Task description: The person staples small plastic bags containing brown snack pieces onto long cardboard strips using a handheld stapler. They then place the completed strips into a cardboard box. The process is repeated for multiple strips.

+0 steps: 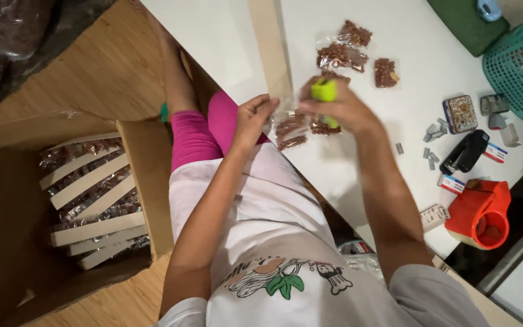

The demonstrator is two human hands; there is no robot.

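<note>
My left hand point(252, 118) pinches the lower end of a long tan cardboard strip point(270, 45) that lies across the white table point(407, 48), together with a small clear packet of brown nuts point(290, 130). My right hand point(340, 106) grips a lime-green stapler point(324, 92) right at the strip's end, above another nut packet point(324, 127). More nut packets point(346, 51) lie loose on the table just beyond my hands.
A cardboard box point(146, 181) on the wooden floor at left holds strips with nut packets attached. At right lie a black stapler point(464, 151), staple boxes point(451, 183), loose staples, a small tin point(460, 113), an orange tape dispenser point(482, 212) and a teal basket point(522, 66).
</note>
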